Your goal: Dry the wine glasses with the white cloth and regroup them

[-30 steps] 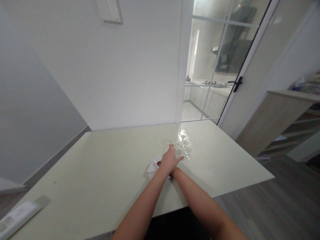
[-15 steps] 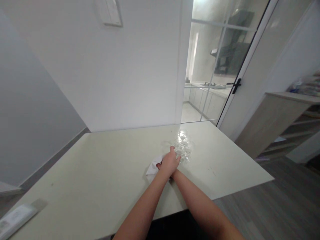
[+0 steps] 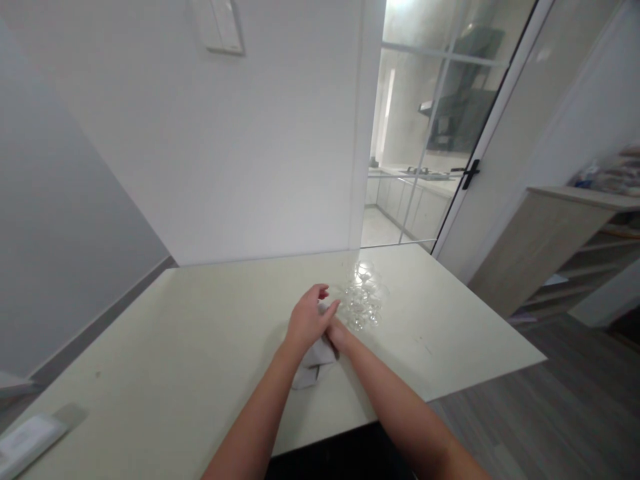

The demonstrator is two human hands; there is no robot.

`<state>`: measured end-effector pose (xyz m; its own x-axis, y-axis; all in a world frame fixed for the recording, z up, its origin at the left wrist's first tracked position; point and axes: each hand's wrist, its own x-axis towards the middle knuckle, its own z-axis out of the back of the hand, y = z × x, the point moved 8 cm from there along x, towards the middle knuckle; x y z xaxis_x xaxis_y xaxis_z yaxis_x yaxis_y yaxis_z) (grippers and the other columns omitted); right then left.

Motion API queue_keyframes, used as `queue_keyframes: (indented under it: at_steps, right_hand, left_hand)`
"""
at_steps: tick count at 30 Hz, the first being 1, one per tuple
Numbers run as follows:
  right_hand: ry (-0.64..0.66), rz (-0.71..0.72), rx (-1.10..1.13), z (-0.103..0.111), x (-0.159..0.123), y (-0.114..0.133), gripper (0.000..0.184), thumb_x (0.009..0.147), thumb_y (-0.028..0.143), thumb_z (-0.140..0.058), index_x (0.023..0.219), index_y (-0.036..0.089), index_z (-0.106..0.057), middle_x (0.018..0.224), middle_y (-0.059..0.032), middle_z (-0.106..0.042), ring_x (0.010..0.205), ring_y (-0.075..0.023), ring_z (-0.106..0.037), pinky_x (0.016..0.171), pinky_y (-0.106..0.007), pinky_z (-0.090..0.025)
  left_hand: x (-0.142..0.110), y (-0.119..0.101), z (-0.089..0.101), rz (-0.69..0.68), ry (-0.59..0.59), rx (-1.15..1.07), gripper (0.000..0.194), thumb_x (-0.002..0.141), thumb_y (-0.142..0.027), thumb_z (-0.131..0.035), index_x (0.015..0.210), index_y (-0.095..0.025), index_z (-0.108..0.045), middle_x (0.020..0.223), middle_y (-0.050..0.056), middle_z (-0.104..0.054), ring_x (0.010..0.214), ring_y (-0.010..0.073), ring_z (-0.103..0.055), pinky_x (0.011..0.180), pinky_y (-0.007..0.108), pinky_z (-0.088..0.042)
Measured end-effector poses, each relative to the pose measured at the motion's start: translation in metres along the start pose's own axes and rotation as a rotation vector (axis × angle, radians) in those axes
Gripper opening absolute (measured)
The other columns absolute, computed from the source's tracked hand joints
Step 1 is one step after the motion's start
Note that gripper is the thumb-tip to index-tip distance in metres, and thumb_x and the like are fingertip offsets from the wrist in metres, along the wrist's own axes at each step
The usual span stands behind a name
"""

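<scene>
My left hand (image 3: pixel 306 317) hovers over the cream table (image 3: pixel 190 333) with its fingers curled in a pinch. What it grips is too clear to make out. It is just left of a cluster of several clear glasses (image 3: pixel 366 301) near the table's far edge. My right hand (image 3: pixel 339 333) lies partly under the left hand and is closed on a white cloth (image 3: pixel 313 364), which bunches below both wrists. The fingers of the right hand are mostly hidden.
A white flat device (image 3: pixel 25 441) lies at the table's near left corner. Behind the table are a white wall with a switch panel (image 3: pixel 220 27) and a glass door with a black handle (image 3: pixel 470 175). A wooden shelf unit (image 3: pixel 570 233) stands at the right.
My left hand pulled back left from the glasses and curled its fingers. The cloth shifted from left of the hands to beneath the wrists, nearer me.
</scene>
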<state>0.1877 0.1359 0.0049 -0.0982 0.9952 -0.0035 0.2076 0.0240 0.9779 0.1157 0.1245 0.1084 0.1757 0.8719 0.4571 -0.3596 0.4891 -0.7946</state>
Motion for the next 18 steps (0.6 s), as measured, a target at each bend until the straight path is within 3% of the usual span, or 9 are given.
queue_keyframes:
  at_steps: [3,6,9,14,18]
  right_hand:
    - [0.042,-0.048,0.189,-0.003,0.007,-0.015,0.058,0.086,0.066,-0.036,0.089,0.017,-0.067,0.083,-0.0071,-0.069,0.101,-0.0244,-0.061,0.091,-0.039,-0.048]
    - [0.088,-0.058,0.23,-0.006,0.012,-0.023,0.063,0.083,0.071,-0.035,0.09,0.018,-0.067,0.086,-0.008,-0.07,0.1,-0.0244,-0.062,0.091,-0.038,-0.048]
    - [0.097,0.034,0.141,-0.005,0.013,-0.018,0.056,0.084,0.065,-0.04,0.093,0.017,-0.067,0.09,-0.0068,-0.07,0.104,-0.0231,-0.06,0.095,-0.037,-0.045]
    - [0.109,0.158,0.013,-0.002,0.012,-0.008,0.049,0.085,0.058,-0.044,0.101,0.017,-0.066,0.102,-0.0058,-0.068,0.111,-0.0222,-0.053,0.104,-0.038,-0.035]
    - [0.114,0.153,0.006,-0.004,0.013,-0.007,0.047,0.088,0.056,-0.043,0.102,0.017,-0.065,0.101,-0.0052,-0.067,0.108,-0.022,-0.053,0.103,-0.038,-0.035]
  left_hand:
    - [-0.001,0.026,0.021,0.018,0.012,-0.035,0.033,0.072,-0.039,-0.071,0.1,-0.022,-0.065,0.091,0.005,-0.067,0.086,0.0215,-0.061,0.083,0.033,-0.045]
    - [-0.008,0.063,0.021,0.095,0.074,-0.086,0.022,0.079,-0.039,-0.063,0.091,-0.021,-0.067,0.088,0.005,-0.068,0.081,0.0198,-0.061,0.075,0.03,-0.046]
    - [-0.014,0.087,0.015,0.1,0.116,-0.099,0.02,0.078,-0.039,-0.062,0.082,-0.02,-0.068,0.083,0.005,-0.067,0.079,0.0201,-0.06,0.073,0.03,-0.046]
    - [-0.013,0.102,0.005,0.074,0.226,-0.012,0.022,0.081,-0.037,-0.055,0.084,-0.018,-0.065,0.086,0.006,-0.067,0.082,0.0199,-0.06,0.078,0.031,-0.046]
    - [-0.012,0.109,0.002,0.09,0.271,0.034,0.024,0.084,-0.037,-0.05,0.087,-0.017,-0.063,0.089,0.006,-0.067,0.083,0.0198,-0.06,0.077,0.031,-0.047]
